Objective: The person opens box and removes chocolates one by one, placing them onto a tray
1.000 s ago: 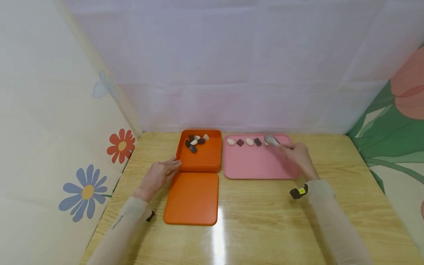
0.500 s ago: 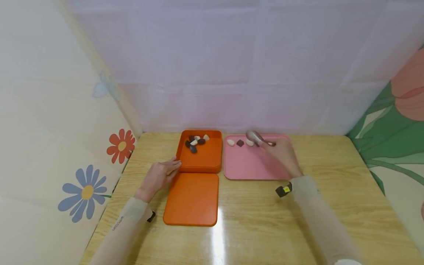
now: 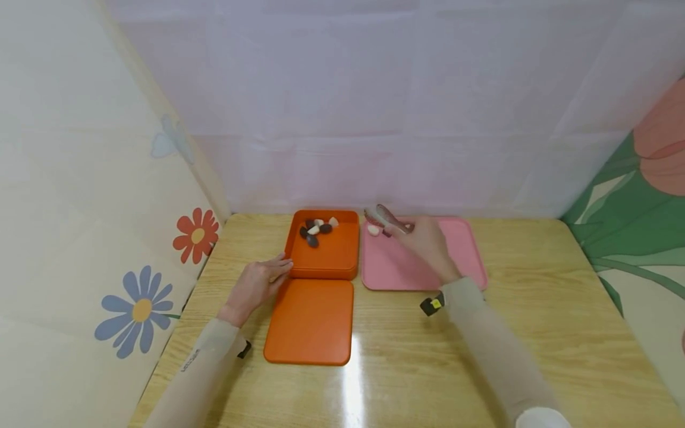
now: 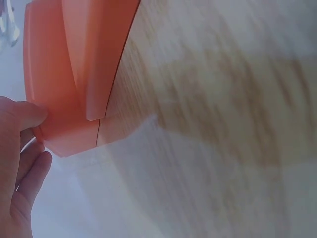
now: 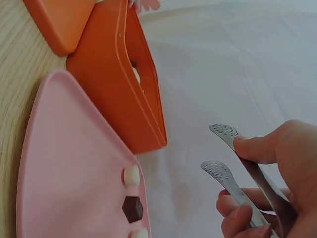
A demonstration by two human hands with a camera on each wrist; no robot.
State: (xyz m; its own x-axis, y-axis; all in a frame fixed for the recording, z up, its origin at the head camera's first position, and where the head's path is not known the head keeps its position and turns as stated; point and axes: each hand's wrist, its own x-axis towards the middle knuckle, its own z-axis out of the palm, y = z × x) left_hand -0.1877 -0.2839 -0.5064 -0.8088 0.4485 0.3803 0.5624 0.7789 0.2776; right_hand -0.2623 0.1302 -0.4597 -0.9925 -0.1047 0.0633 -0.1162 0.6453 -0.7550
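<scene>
In the head view my right hand (image 3: 429, 244) holds metal tongs (image 3: 395, 222) above the far left part of the pink tray (image 3: 396, 267). The perforated tips of the tongs stand apart with nothing between them in the right wrist view. On the tray lie a white oval piece (image 3: 373, 230) and a dark angular piece (image 5: 132, 208); my hand and the tongs cover others in the row. My left hand (image 3: 254, 288) grips the near left corner of the orange box (image 3: 323, 258), thumb on one wall and fingers round the corner. Several dark and white pieces (image 3: 313, 240) lie inside the box.
An orange lid (image 3: 310, 327) lies flat on the wooden table (image 3: 412, 356), directly in front of the box. Behind the box and tray hangs a pale cloth (image 3: 407, 148). Flower-printed panels (image 3: 69, 208) stand at both sides.
My right hand has moved left along the row on the tray with the tongs, from its right end towards the left end. My left hand has stayed on the box.
</scene>
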